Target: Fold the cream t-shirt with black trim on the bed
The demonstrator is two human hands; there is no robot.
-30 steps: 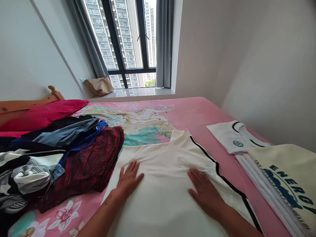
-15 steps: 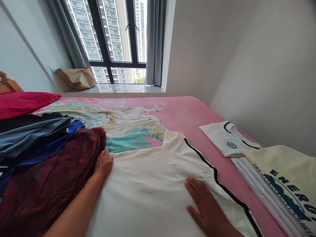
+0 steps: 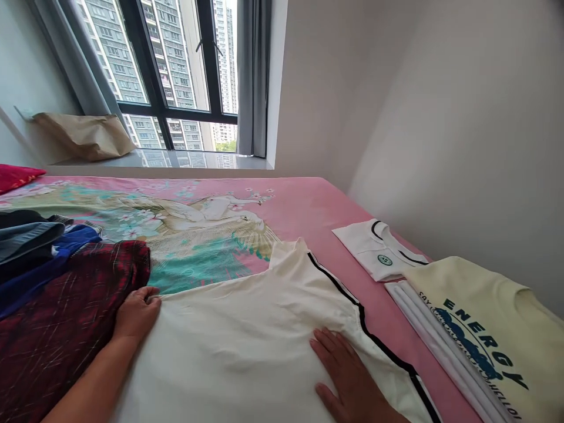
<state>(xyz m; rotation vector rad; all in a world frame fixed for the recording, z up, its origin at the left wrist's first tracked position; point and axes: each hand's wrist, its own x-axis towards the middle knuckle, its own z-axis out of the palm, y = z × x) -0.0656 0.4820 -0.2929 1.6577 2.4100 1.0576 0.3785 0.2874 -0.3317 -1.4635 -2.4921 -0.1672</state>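
A cream garment with black trim (image 3: 247, 335) lies spread on the pink bed sheet (image 3: 317, 205). My left hand (image 3: 134, 314) rests at the garment's far left corner, fingers curled and pinching the cloth's edge, next to a dark red plaid cloth (image 3: 61, 329). Flat on the garment's right side, near the black trim, lies my right hand (image 3: 348, 376) with fingers stretched out.
A pile of dark and blue clothes (image 3: 30, 247) sits at the left beside the plaid cloth. Folded white shirts (image 3: 379, 255) and a pale yellow printed shirt (image 3: 480, 329) lie at the right by the wall. A brown paper bag (image 3: 83, 135) stands on the window sill.
My left hand has slid left across the cream garment to its corner and curled onto the edge. The right hand stayed flat. The view has swung to the right.
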